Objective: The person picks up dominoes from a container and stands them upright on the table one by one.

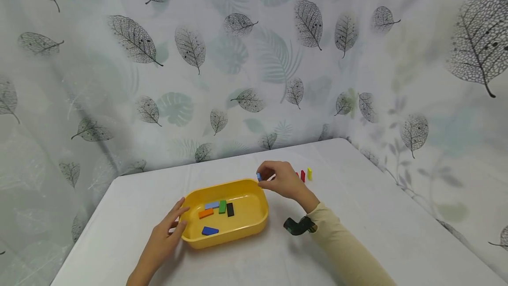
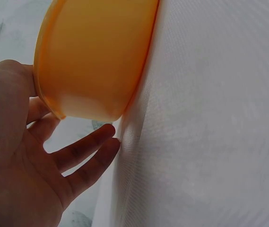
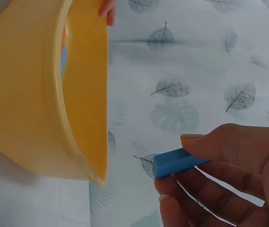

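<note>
Head view puts the right hand (image 1: 282, 181) at two o'clock of the yellow tray (image 1: 248, 211), thumb and fingertips pinching a small blue block (image 1: 259, 177) near the rim; whether the block overhangs that rim or sits just outside it is hard to tell. At nine o'clock the left hand (image 1: 162, 237) grips the tray's end, some fingers hooked over the edge and two spread outside the wall.

On the tray floor lie a light blue block (image 1: 212, 205) toward eleven o'clock, an orange block (image 1: 206, 213) at nine, a dark blue block (image 1: 210, 231) between seven and eight, a green block (image 1: 222, 207) near twelve and a black block (image 1: 230, 209) toward one. Past the right hand, at two o'clock, a red block (image 1: 303, 175) and a yellow block (image 1: 309, 173) stand on the table (image 1: 381, 224).

The held block looks light, stiff and smooth, hardly fragile; it is best pinched across its long sides near one end, though it could twist. The tray seems light, glossy plastic, prone to slide, so its nine o'clock rim suits a steadying hold
</note>
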{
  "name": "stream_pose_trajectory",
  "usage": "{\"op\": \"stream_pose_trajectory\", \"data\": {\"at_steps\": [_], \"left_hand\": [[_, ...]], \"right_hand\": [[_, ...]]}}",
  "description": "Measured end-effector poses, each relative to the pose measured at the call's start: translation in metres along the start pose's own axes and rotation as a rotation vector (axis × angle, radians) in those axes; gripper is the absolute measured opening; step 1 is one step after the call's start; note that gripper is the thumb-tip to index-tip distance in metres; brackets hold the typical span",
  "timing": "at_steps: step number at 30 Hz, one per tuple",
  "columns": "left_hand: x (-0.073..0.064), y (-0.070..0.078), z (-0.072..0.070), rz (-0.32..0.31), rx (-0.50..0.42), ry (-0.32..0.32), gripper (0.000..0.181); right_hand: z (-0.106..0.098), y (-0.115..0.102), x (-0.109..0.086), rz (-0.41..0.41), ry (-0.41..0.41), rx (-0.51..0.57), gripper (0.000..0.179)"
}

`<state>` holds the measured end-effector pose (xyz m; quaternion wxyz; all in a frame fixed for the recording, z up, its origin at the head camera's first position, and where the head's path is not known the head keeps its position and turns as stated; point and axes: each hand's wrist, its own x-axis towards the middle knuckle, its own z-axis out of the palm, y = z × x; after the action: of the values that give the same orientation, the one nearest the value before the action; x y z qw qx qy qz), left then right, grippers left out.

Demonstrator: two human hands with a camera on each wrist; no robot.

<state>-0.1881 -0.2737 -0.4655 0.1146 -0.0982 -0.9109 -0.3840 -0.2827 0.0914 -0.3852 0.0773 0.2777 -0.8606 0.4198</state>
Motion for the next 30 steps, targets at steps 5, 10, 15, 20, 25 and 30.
{"op": "stream_pose_trajectory", "data": {"at_steps": [5,10,15,20,25,30], "left_hand": [[0.0,0.001,-0.001,-0.005,0.001,-0.004,0.039],[0.002,-0.001,0.001,-0.002,-0.004,-0.005,0.039],[0.003,-0.002,0.002,-0.001,-0.007,-0.001,0.039],[0.001,-0.001,0.0,0.004,-0.003,0.006,0.038],[0.001,-0.002,0.001,-0.003,-0.01,0.002,0.039],[0.0,-0.003,0.001,-0.007,-0.01,-0.003,0.039]], "right_hand": [[-0.007,0.009,0.0,0.029,-0.012,0.007,0.021],[-0.01,0.02,-0.002,0.035,-0.012,0.006,0.02],[-0.01,0.031,-0.006,0.037,-0.022,-0.014,0.02],[-0.01,0.043,-0.01,0.05,-0.043,-0.011,0.02],[-0.008,0.052,-0.012,0.099,-0.056,-0.016,0.021],[-0.004,0.061,-0.014,0.144,-0.056,-0.028,0.022]]}}
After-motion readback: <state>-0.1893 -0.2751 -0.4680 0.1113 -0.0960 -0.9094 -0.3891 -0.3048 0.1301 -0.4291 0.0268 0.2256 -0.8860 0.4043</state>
